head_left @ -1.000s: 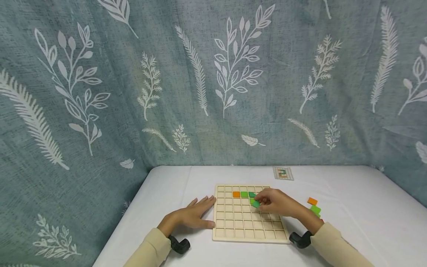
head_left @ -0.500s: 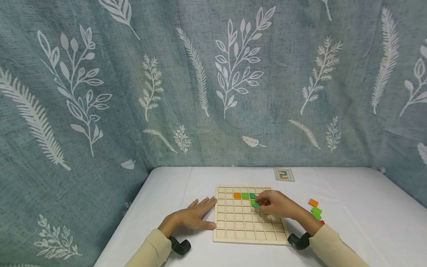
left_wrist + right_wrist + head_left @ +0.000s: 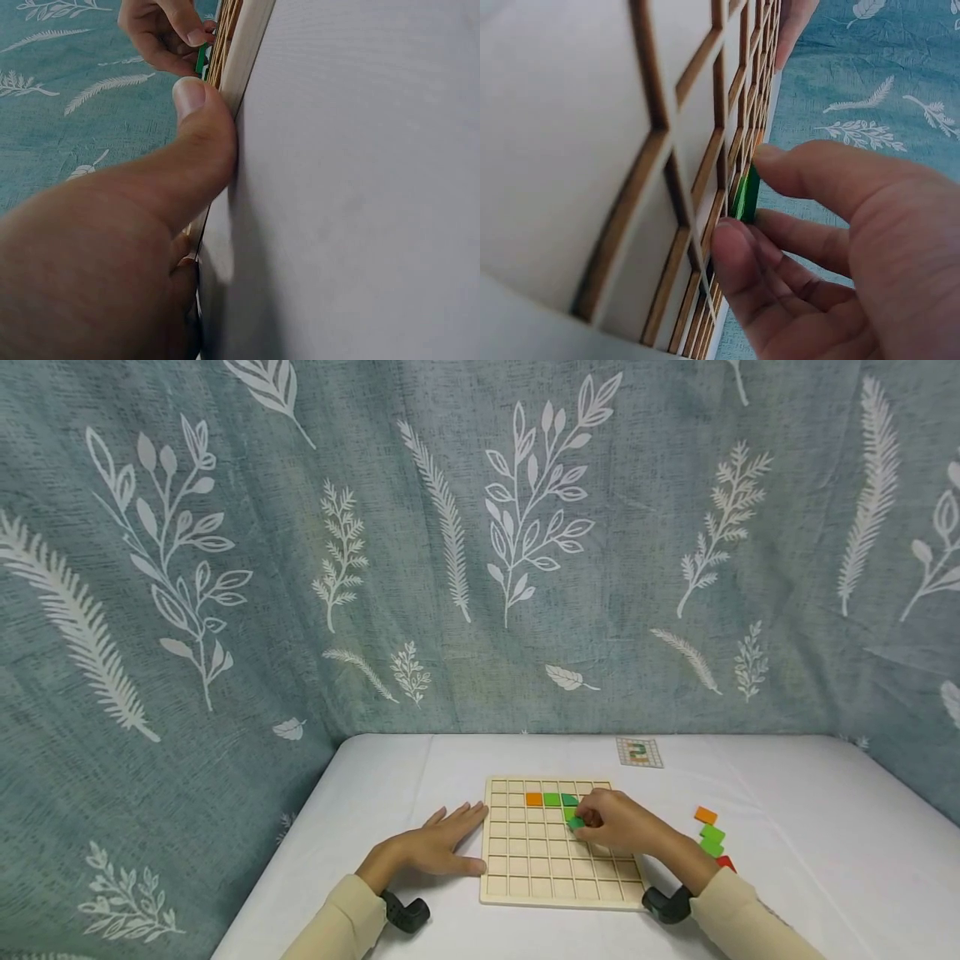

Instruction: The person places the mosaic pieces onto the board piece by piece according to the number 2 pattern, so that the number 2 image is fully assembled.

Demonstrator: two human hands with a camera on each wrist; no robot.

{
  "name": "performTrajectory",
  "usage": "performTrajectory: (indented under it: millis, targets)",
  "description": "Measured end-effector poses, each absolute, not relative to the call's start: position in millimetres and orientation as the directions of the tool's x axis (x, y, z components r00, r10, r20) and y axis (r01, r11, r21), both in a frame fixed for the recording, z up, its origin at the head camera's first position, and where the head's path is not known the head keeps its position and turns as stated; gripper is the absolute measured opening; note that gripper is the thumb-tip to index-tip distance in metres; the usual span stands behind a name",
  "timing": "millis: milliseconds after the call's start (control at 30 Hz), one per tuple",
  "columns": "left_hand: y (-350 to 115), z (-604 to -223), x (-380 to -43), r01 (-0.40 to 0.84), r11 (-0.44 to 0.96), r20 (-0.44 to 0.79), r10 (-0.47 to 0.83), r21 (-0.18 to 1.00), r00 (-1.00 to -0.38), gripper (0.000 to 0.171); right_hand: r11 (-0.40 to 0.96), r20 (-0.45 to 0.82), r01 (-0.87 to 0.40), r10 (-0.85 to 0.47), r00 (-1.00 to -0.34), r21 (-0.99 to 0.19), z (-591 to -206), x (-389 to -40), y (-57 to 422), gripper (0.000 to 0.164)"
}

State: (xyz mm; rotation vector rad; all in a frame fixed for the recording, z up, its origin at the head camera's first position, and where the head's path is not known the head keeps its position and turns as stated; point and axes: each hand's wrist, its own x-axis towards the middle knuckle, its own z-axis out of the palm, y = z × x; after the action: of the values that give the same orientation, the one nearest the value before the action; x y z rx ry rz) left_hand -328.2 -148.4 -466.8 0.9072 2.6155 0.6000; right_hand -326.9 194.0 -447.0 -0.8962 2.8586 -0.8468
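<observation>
A pale wooden grid board [image 3: 517, 865] lies on the white table. My right hand [image 3: 611, 820] is over its right half and pinches a dark green tile [image 3: 746, 196] between thumb and fingers, low against the grid. Along an upper row sit an orange tile [image 3: 533, 799], a light green tile [image 3: 552, 799] and a dark green tile with a rounded corner [image 3: 569, 799]. Below the last one, a second light green tile [image 3: 569, 814] is partly covered by my right fingers. My left hand [image 3: 437, 846] touches the board's left edge with its fingers spread and thumb extended.
Right of the board lie a loose orange tile [image 3: 705, 815], light green tiles [image 3: 712, 833] and a red tile [image 3: 725, 863] beside my right forearm. A small gridded pattern card [image 3: 640, 752] lies behind the board. A patterned curtain [image 3: 480, 677] hangs at the back.
The right hand has shifted very slightly, and the dark green tile sits a touch lower at the grid. More of the red tile shows beside the forearm. The left hand stays in place.
</observation>
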Motion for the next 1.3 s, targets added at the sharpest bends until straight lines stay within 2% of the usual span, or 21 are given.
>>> performTrajectory:
  millis: [333, 600, 933, 1300]
  targets:
    - [-148.1, -468.1, -329.1, 0.511, 0.714, -0.151, 0.640, 0.478, -0.753, 0.097, 0.691, 0.169, -0.597, -0.585, -0.793, -0.408, -444.9, -320.8, 189.6, 0.011]
    - [-147.6, -470.2, -328.7, 0.518, 0.720, -0.149, 0.638, 0.461, -0.755, 0.097, 0.684, 0.186, -0.610, -0.591, -0.785, -0.400, -446.6, -318.5, 191.2, 0.004]
    - [-147.8, -469.0, -329.7, 0.516, 0.722, -0.149, 0.636, 0.460, -0.757, 0.096, 0.652, 0.228, -0.652, -0.617, -0.753, -0.387, -446.0, -320.0, 191.5, 0.009]
    - [-147.2, -467.4, -328.6, 0.509, 0.720, -0.150, 0.635, 0.472, -0.758, 0.096, 0.672, 0.212, -0.624, -0.594, -0.776, -0.399, -446.3, -321.5, 190.8, 0.010]
